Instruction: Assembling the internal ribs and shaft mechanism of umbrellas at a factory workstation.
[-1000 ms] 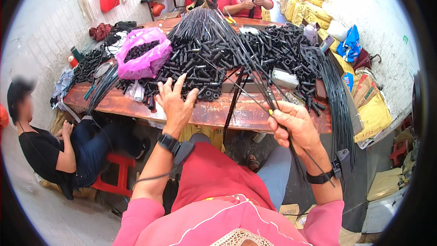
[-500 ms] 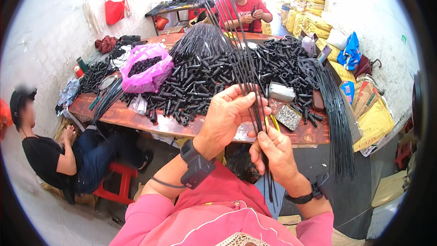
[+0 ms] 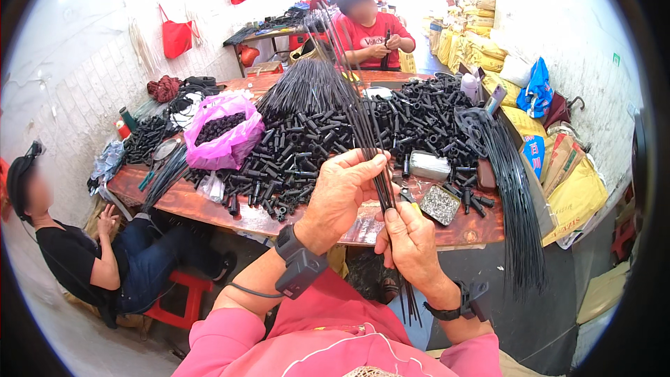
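A bundle of thin black rods (image 3: pixel 363 115) stands nearly upright in front of me, above the table's near edge. My right hand (image 3: pixel 412 244) grips it low down, and the rod ends stick out below the wrist. My left hand (image 3: pixel 342 192) wraps the same bundle just above, fingers curled around the rods. Behind the hands a big heap of short black plastic tubes (image 3: pixel 300 150) covers the wooden table (image 3: pixel 223 209).
A pink bag of tubes (image 3: pixel 222 136) lies at the left of the heap. Long black rods (image 3: pixel 513 195) hang over the table's right end beside yellow sacks (image 3: pixel 576 195). One person sits low at left (image 3: pixel 84 258), another in red works at the far side (image 3: pixel 366 31).
My left hand left the table edge and rose to the bundle, closing on it. The rods swung from slanted across the table to nearly upright. My right hand kept its grip.
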`<state>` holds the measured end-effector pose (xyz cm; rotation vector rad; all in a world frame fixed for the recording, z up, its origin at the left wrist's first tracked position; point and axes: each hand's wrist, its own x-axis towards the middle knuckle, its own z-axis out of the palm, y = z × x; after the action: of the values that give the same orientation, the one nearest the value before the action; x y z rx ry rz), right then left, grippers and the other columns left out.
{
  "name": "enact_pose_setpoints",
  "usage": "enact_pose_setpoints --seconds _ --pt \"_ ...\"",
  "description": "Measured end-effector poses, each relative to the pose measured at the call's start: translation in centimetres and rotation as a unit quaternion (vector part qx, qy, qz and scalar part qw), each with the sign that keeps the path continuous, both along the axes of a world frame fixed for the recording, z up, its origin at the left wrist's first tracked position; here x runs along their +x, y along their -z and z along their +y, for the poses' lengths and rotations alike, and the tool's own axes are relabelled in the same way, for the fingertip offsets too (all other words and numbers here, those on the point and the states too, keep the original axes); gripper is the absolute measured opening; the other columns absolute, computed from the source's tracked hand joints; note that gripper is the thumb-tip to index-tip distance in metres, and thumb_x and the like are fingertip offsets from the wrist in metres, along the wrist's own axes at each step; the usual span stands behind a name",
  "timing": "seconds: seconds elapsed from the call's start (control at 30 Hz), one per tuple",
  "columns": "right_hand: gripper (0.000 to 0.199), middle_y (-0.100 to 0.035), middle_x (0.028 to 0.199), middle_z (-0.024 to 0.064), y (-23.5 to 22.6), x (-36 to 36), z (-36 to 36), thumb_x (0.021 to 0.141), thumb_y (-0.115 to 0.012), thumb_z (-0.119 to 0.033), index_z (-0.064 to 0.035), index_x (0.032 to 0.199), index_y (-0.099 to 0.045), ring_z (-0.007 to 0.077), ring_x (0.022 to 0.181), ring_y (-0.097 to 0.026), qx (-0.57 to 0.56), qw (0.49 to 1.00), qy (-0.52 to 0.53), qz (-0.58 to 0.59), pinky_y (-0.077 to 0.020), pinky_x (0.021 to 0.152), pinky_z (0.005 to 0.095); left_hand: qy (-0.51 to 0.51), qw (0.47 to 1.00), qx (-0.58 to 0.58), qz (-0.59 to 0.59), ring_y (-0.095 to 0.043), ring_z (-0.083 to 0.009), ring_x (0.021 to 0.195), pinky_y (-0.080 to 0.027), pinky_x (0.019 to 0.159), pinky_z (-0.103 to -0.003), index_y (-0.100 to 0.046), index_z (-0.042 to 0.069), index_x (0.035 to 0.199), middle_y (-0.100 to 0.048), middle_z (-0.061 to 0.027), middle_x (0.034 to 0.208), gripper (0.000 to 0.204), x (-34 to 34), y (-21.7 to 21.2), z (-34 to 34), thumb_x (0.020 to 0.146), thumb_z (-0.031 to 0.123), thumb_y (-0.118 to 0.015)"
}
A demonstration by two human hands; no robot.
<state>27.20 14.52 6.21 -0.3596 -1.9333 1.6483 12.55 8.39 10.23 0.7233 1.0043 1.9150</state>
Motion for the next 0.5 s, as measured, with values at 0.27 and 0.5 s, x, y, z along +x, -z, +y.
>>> enact_pose_setpoints --seconds 0.27,0.5 --pt "0.027 -0.059 0.059 0.0038 -0.6 -0.3 1.4 0.101 -0.048 -0.021 -0.001 0.087 -0.059 0.0078 0.041 -0.05 -0.023 0.999 0.025 -0.004 -0.0379 0.039 0.0225 0.066 0.996 0.022 -0.047 -0.067 -0.0316 0.101 -0.055 0.09 -0.044 -0.056 -0.003 0.116 -0.066 -0.0194 0.108 0.024 -1.1 0.9 0.8 0.096 0.01 -0.055" --pt "0.024 -0.053 0.059 0.0125 -0.3 -1.0 3.0 0.094 -0.058 -0.012 0.002 0.074 -0.057 0.0165 0.049 -0.051 0.269 0.953 0.135 0.042 -0.039 0.049 0.0336 0.066 0.997 0.024 -0.045 -0.067 -0.0329 0.099 -0.056 0.088 -0.045 -0.056 -0.003 0.116 -0.066 -0.0206 0.107 0.023 -1.5 0.7 1.3 0.094 0.006 -0.054"
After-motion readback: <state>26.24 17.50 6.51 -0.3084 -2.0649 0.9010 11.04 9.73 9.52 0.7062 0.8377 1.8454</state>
